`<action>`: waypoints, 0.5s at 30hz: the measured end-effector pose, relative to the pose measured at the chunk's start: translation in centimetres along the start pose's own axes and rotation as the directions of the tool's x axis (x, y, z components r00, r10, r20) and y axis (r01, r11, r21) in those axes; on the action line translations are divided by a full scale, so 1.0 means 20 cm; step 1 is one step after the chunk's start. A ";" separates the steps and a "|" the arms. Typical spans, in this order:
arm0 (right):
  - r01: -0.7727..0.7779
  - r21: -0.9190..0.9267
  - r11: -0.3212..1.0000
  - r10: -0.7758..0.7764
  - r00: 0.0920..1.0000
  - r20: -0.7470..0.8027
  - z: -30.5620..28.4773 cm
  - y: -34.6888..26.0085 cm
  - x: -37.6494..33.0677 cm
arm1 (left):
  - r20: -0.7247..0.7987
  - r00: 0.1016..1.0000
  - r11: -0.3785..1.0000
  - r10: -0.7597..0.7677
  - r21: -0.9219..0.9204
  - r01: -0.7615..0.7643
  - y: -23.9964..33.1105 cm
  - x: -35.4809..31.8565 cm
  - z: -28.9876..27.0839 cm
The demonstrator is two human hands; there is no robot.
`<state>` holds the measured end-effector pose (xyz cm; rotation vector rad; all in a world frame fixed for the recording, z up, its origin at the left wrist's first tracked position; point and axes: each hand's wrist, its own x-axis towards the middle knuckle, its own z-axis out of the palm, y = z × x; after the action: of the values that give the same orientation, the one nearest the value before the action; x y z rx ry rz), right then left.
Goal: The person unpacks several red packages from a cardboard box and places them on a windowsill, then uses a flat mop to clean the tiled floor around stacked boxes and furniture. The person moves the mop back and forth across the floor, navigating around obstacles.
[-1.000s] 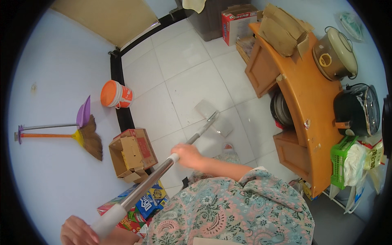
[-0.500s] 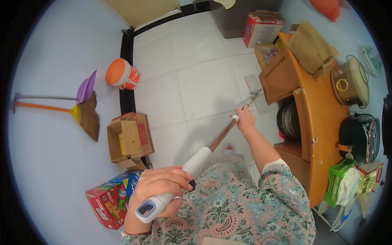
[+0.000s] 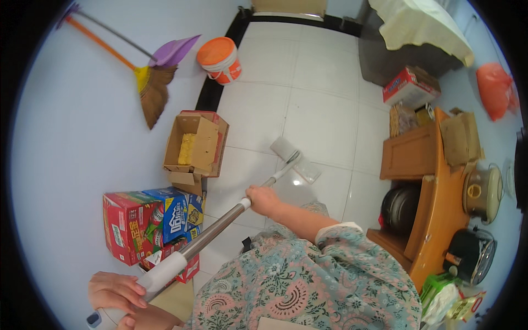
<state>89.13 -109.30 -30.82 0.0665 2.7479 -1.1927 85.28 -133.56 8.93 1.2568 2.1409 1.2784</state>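
A flat mop [image 3: 212,230] slants across the view, with a steel pole and a white grip. Its pale rectangular head [image 3: 308,172] lies on the white tiled floor [image 3: 319,104] between the cartons and the cabinet. Fingers wrapped, my right hand [image 3: 263,200] holds the pole at its white collar. At the lower left, my left hand [image 3: 115,291] is closed around the white grip near its top end. Part of that hand reaches toward the picture's dark rim.
At left stand an open cardboard box [image 3: 206,144], red and blue drink cartons [image 3: 129,228] and an orange-lidded bucket [image 3: 217,58]. A broom [image 3: 154,93] and purple dustpan [image 3: 173,50] hang on the wall. Right, a wooden cabinet [image 3: 412,151] has its door open; cookers stand on top.
The mop head has moved left, away from the cabinet. Both hands have shifted left with the pole, the left one lower too. The view has turned, showing more at the far right.
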 end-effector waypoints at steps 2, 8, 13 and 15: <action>0.065 -0.011 0.998 -0.065 0.998 -0.017 0.05 -0.07 0.02 | -0.019 0.998 0.998 -0.061 0.016 0.061 0.03 -0.06 -0.06; 0.113 -0.096 0.989 -0.103 0.989 0.104 -0.20 -0.10 0.07 | 0.068 0.981 0.982 0.180 -0.060 -0.176 0.06 0.02 -0.04; 0.182 -0.237 0.954 -0.192 0.981 -0.021 -0.54 0.27 0.37 | -0.285 0.958 0.999 0.036 -0.018 -0.042 -0.10 0.17 0.27; 0.169 -0.284 0.944 -0.171 0.985 0.017 -0.67 0.46 0.55 | -0.443 0.894 0.997 -0.074 -0.023 0.071 -0.10 0.39 0.47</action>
<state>77.65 -93.36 -30.02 -0.2019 2.9503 -0.8172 86.15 -122.50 3.22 0.9338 2.4551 1.6664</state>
